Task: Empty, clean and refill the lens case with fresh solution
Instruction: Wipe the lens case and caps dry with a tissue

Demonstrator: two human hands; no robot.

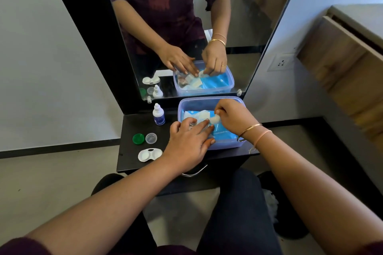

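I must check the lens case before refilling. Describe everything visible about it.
The lens case is white, plastic-looking, with two round wells joined side by side. Both are uncapped; whether they hold liquid is unclear. It lies flat near the front of the dark shelf, apart from the green cap and clear cap. Nothing holds it.

lens case: white, uncapped, flat | solution bottle: upright
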